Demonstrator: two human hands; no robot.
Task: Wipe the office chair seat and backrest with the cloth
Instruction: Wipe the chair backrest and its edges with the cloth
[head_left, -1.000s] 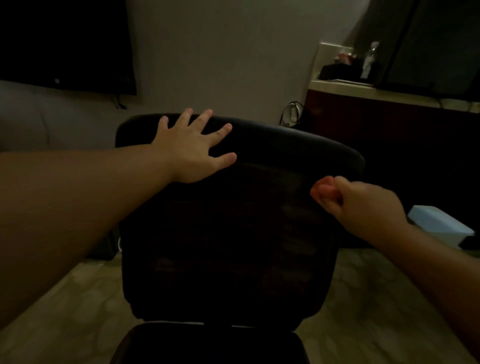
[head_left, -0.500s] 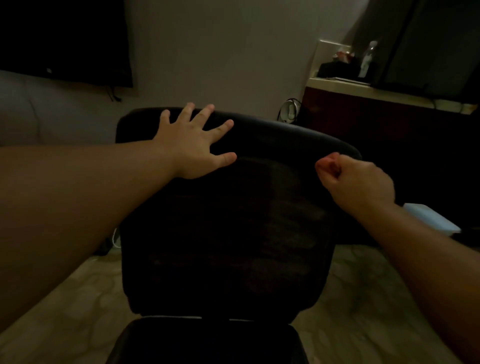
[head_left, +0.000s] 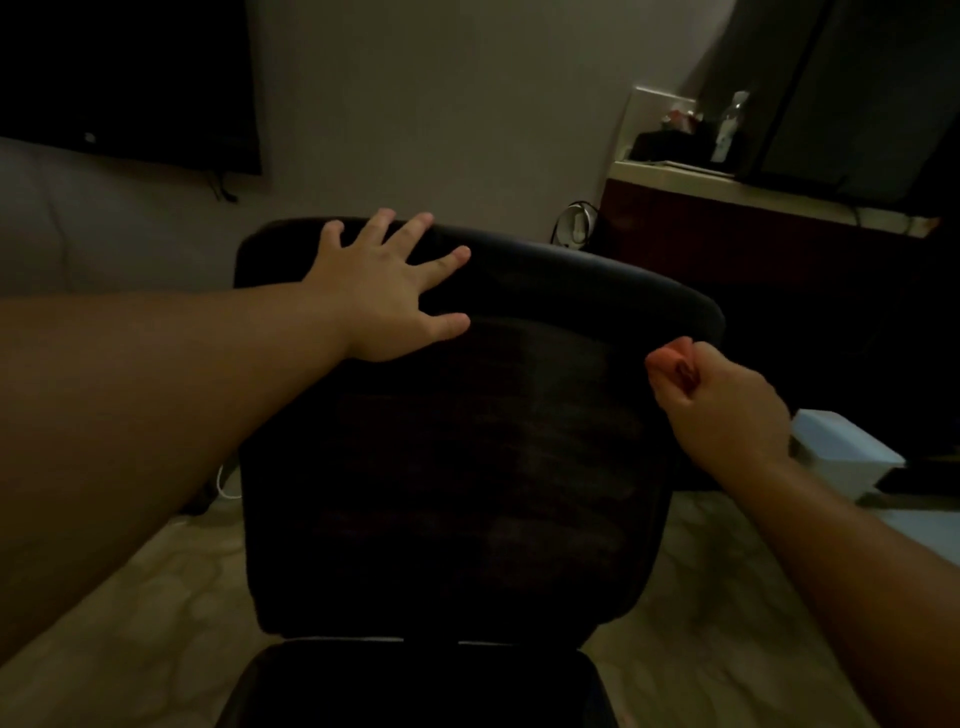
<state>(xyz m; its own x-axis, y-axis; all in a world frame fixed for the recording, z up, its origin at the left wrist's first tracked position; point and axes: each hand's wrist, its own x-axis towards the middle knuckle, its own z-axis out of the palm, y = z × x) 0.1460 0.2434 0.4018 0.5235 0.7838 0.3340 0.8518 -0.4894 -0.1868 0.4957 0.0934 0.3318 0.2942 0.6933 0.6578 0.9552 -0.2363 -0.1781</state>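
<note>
Two hands, left hand (head_left: 384, 296) splayed flat atop backrest (head_left: 457, 467), right hand (head_left: 722, 400) fisted beside it (cloth unseen)

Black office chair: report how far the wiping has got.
Done: nothing can be confirmed; the dim light hides any wiped patches on the black mesh backrest. In hand: the left hand lies flat and spread on the backrest's top edge, steadying it, while the right hand is fisted at the backrest's right edge; no cloth is clearly visible in its grip. Left: the black seat shows no hand on it.
</note>
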